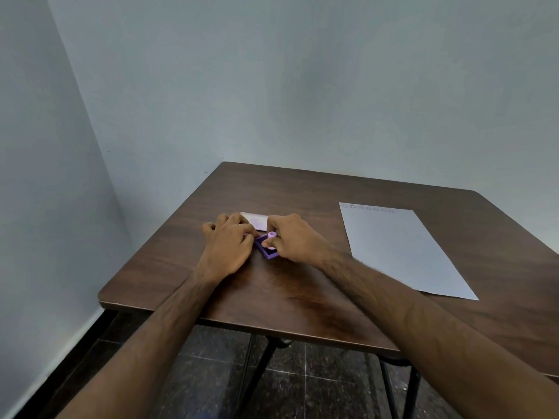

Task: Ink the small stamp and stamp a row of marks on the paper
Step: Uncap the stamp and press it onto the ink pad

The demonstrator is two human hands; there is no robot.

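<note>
A small purple ink pad (266, 251) lies open on the brown table (272, 291), its pale lid (256, 220) raised behind it. My right hand (295, 240) pinches a small lilac stamp (270, 237) and holds it down on the pad. My left hand (228, 246) rests against the pad's left side with its fingers curled on it. A white sheet of paper (402, 255) lies to the right, with a row of several faint round marks (368, 208) along its far edge.
The table stands in a corner, with a wall close behind and another at the left. Its near edge and dark metal legs (257, 367) show over a dark tiled floor.
</note>
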